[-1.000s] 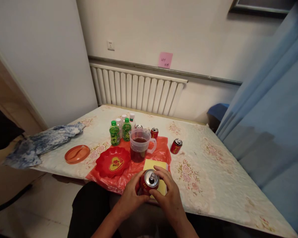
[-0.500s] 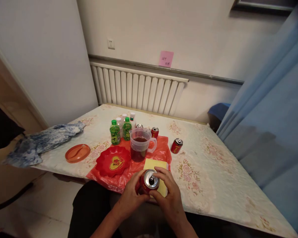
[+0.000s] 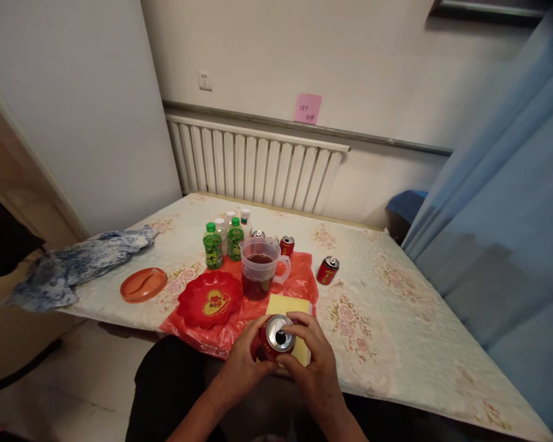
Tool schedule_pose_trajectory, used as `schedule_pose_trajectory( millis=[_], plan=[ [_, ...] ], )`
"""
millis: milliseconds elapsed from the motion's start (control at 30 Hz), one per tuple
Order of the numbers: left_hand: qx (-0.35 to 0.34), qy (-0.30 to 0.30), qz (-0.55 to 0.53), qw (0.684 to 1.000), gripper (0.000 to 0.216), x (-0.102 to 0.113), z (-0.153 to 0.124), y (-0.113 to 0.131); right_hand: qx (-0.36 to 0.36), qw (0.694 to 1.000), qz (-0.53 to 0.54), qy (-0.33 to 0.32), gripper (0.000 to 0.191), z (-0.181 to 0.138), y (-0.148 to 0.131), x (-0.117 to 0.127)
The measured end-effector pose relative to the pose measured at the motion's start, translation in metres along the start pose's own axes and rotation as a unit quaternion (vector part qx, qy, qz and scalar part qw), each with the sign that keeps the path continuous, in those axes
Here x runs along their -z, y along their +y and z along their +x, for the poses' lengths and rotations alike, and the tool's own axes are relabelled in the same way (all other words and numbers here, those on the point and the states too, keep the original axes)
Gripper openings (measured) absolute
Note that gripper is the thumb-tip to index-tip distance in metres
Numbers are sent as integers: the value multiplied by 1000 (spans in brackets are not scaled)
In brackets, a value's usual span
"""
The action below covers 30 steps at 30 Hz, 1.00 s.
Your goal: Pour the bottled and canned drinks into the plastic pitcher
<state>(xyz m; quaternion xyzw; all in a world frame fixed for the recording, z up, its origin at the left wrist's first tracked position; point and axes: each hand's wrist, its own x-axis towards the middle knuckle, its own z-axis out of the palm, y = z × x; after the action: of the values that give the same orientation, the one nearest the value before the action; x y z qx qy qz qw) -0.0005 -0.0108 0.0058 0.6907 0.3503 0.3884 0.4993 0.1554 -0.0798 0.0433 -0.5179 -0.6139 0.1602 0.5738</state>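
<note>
Head view, downward over near table [image 3: 396, 331]

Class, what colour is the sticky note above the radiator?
Pink; the sticky note shows clearly in the head view.

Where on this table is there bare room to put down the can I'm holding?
Widest bare patch: the tablecloth right of the lone can, toward the curtain. The far strip by the radiator is free too. Crowded: the red bag just beyond the held can, with jug, bottles, dish and yellow pad.
</note>
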Motion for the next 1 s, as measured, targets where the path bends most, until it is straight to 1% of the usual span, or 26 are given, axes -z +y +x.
schedule_pose_trajectory(
  millis=[267,433,633,700,800,867,1000],
  plan=[
    [1,-2,-15,1000,68,0,2,5,12,1000,7,10,38,2,-1,0],
    [3,-1,-10,1000,67,0,1,1,15,1000,0,-7,41,0,3,0],
    [1,-3,-7,1000,69,1,3,-7,-18,1000,-15,-4,42,2,2,-2],
    [8,1,-8,1000,69,3,3,-10,-33,999,-26,-8,46,3,3,-4],
    [22,21,-18,999,73,10,5,-17,-46,999,-29,4,49,3,8,-7],
    [35,45,-24,998,75,17,7,-21,-61,997,-27,24,46,5,15,-8],
    [49,101,-7,994,75,41,16,-29,-119,991,-31,50,39,12,32,-8]
  ],
)
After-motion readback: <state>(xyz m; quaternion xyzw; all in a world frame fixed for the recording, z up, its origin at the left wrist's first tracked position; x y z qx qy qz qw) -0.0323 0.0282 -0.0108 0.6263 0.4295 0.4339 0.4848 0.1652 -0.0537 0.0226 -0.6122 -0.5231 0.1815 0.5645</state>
